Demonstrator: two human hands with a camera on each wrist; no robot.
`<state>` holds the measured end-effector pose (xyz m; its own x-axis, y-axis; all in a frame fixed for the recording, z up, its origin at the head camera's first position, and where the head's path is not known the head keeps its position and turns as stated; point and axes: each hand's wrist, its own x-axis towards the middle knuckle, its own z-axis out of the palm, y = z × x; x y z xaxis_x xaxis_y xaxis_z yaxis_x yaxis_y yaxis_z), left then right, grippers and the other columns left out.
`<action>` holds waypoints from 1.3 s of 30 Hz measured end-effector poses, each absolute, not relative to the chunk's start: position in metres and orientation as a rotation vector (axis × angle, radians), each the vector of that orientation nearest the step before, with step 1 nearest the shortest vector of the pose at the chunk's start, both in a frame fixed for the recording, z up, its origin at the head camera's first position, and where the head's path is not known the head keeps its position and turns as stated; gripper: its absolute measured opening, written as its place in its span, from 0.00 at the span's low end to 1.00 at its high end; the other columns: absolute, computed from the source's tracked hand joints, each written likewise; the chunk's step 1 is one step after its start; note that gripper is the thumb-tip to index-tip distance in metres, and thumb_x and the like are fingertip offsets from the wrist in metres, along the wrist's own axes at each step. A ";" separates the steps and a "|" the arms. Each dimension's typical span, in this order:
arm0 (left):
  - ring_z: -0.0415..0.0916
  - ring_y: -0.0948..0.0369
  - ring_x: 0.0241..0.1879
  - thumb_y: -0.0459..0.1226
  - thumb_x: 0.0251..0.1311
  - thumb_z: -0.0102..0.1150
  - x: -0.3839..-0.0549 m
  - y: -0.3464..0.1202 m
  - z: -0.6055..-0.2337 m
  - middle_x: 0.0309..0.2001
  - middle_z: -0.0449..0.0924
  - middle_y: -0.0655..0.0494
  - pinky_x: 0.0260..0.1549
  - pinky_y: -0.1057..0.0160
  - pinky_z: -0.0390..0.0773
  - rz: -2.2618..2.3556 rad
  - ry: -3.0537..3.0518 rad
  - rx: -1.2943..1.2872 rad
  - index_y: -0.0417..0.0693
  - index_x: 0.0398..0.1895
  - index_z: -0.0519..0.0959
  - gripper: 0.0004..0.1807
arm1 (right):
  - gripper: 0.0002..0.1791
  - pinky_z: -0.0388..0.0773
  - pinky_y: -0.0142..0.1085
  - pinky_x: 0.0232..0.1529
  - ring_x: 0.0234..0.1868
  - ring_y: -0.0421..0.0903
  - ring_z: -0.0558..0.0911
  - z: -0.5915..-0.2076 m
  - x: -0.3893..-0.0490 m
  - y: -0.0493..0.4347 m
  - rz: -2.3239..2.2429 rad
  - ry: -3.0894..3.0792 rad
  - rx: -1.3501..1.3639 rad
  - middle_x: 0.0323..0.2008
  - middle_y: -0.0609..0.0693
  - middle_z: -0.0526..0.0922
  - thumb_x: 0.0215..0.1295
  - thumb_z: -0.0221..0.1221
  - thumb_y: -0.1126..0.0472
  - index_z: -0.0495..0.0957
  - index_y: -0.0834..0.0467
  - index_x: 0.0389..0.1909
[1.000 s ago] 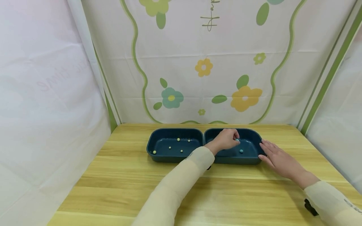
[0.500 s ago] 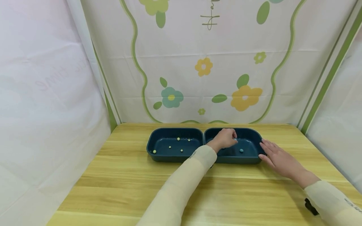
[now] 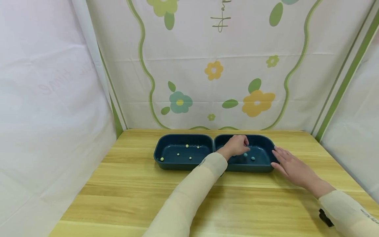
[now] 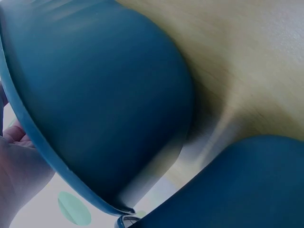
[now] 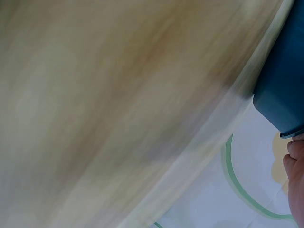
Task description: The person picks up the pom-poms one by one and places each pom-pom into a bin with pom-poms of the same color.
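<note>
My left hand (image 3: 237, 145) is over the right blue tray (image 3: 248, 168), its thumb and fingertips apart and nothing seen between them. Just below the fingertips is a small blue ball (image 3: 245, 154). Another blue ball (image 3: 253, 158) lies on the tray floor to its right, and a third blue ball (image 3: 234, 155) shows partly under the wrist. My right hand (image 3: 293, 168) rests with extended fingers against the tray's right end. In the left wrist view, the tray wall hides most of the left hand (image 4: 21, 166). Only the edge of the right hand (image 5: 297, 166) shows in the right wrist view.
A matching left tray (image 3: 174, 167) adjoins it end to end, with several small pale yellow balls (image 3: 187, 145) scattered inside. Both trays stand toward the back of the wooden table (image 3: 237, 204). Behind them hangs a flowered white cloth (image 3: 195, 79), with white cloth at both sides.
The blue ball that was at my left fingertips has come away and is now lower, beneath them. The left thumb has parted from the fingers. My right hand has stayed put.
</note>
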<state>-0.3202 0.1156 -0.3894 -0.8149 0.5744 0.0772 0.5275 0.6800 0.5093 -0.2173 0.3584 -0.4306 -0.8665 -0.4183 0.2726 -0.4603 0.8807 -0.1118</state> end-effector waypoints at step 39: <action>0.74 0.66 0.36 0.38 0.64 0.62 -0.293 -0.016 -0.345 0.36 0.77 0.60 0.38 0.71 0.76 0.985 2.684 1.073 0.46 0.43 0.77 0.08 | 0.34 0.40 0.46 0.73 0.69 0.68 0.58 -0.431 -0.217 0.359 0.268 -2.835 0.659 0.69 0.72 0.57 0.76 0.48 0.49 0.60 0.74 0.68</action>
